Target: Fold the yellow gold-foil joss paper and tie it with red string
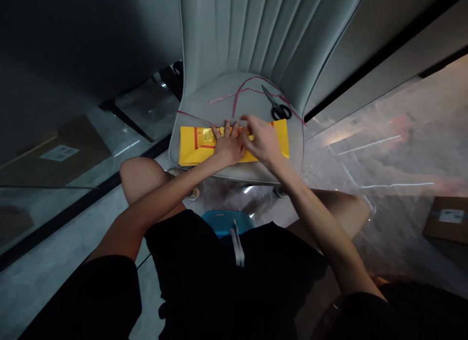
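Note:
A flat bundle of yellow paper [188,147] with red and gold print lies across the front of the chair seat. My left hand [229,146] rests flat on its middle with the fingers spread. Just to the right, my right hand [263,139] is curled over the paper, thumb and fingers drawn together close to the left hand. What sits between those fingertips is too blurred to make out. Thin pink strings [237,92] trail over the seat behind the bundle, and one runs in toward my left fingers. Black-handled scissors [277,106] lie beyond the bundle's right end, blades partly apart.
The grey padded chair [248,32] stands in front of me, its ribbed back on the far side. Below my lap is a blue plastic surface [212,222]. Cardboard boxes sit at the left [80,140] and right [448,218]. The floor [395,154] is glossy.

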The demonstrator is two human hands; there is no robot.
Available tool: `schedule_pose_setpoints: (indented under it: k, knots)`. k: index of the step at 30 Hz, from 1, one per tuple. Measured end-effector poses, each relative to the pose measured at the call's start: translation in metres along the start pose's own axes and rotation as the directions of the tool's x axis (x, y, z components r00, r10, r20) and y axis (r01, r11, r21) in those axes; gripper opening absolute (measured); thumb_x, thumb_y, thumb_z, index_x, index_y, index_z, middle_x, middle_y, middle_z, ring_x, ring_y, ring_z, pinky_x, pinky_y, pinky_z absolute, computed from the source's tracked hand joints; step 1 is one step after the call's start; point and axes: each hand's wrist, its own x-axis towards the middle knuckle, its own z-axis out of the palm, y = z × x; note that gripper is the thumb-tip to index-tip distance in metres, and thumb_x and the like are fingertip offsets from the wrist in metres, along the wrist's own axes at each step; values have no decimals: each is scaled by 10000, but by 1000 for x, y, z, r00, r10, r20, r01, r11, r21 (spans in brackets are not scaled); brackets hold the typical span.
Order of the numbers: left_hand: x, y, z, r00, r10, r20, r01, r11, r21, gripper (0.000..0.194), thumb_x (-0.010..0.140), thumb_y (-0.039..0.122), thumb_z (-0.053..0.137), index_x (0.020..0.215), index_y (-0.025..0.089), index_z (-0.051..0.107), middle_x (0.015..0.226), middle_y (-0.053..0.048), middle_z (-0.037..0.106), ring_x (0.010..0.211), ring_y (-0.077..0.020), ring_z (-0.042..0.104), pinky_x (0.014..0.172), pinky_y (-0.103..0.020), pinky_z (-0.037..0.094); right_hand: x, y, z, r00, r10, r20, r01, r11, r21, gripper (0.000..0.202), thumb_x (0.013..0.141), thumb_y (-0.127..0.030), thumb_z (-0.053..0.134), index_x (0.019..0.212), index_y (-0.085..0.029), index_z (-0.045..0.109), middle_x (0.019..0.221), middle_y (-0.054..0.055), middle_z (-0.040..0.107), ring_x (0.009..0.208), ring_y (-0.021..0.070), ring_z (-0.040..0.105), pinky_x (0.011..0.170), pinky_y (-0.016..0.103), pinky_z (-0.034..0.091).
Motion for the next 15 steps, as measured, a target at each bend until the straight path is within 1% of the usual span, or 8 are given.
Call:
schedule_pose_setpoints:
  k: [1, 2, 3, 5, 6, 8, 10, 15]
  knots:
    - [-1, 1, -1, 1000, -15, -6, 15, 1000, -5, 657, 1078, 388, 321, 1703, 188, 298, 1784, -176, 246, 1649, -454, 159, 1234, -828, 140, -7, 23, 2, 991, 65, -120, -65, 998, -3, 435, 1069, -268, 358, 1442, -170, 558, 1243, 185, 683, 1210, 314, 619, 1030, 479, 511]
    - [-1, 2, -3, 1000, -27, -11, 27, 1000, -11, 656, 1078, 386, 321, 1701, 181, 305, 1781, -181, 253, 1647, -456, 166, 1236, -825, 141, -14, 45, 6, 971, 114, -210, -119, 993, -10, 418, 1065, -316, 407, 1410, -169, 592, 1273, 197, 661, 1242, 335, 594, 1065, 522, 492]
    - [-2, 3, -4, 999, -33, -15, 33, 999, -15, 654, 1079, 385, 321, 1700, 181, 307, 1778, -183, 261, 1644, -457, 175, 1237, -822, 143, -20, 65, 11, 953, 135, -271, -145, 989, -18, 410, 1055, -365, 461, 1385, -179, 618, 1309, 202, 638, 1257, 352, 574, 1089, 564, 474]
    - [-3, 4, -5, 999, -34, -12, 34, 999, -16, 652, 1079, 379, 328, 1700, 183, 307, 1775, -183, 266, 1642, -461, 182, 1234, -823, 150, -29, 96, 22, 929, 154, -337, -170, 985, -18, 428, 1025, -425, 550, 1352, -169, 651, 1367, 226, 590, 1279, 375, 543, 1112, 612, 452]
    - [-4, 4, -5, 999, -33, -11, 33, 999, -13, 652, 1078, 376, 331, 1701, 183, 306, 1776, -184, 264, 1642, -462, 182, 1232, -824, 153, -32, 106, 27, 919, 164, -358, -179, 984, -9, 449, 1020, -453, 564, 1359, -172, 650, 1400, 233, 566, 1304, 385, 523, 1114, 632, 446]
    - [-4, 3, -6, 999, -32, -5, 32, 999, -3, 656, 1078, 370, 336, 1703, 175, 297, 1777, -190, 258, 1642, -463, 181, 1230, -824, 158, -34, 118, 36, 903, 181, -390, -191, 982, 14, 488, 1015, -495, 571, 1386, -185, 637, 1458, 238, 525, 1346, 402, 486, 1108, 666, 443]
    - [-5, 2, -7, 999, -35, 11, 35, 999, 11, 658, 1080, 366, 334, 1704, 164, 289, 1776, -199, 253, 1641, -462, 183, 1228, -825, 162, -33, 123, 42, 897, 188, -400, -192, 981, 31, 509, 1012, -522, 568, 1405, -204, 626, 1497, 228, 501, 1377, 413, 460, 1107, 685, 441]
    - [-5, -2, -11, 999, -25, 35, 24, 999, 33, 658, 1080, 378, 331, 1701, 164, 296, 1776, -204, 249, 1643, -451, 189, 1225, -826, 163, -29, 124, 46, 914, 202, -353, -200, 979, 41, 544, 977, -519, 634, 1408, -188, 632, 1527, 236, 481, 1410, 431, 438, 1143, 697, 418]
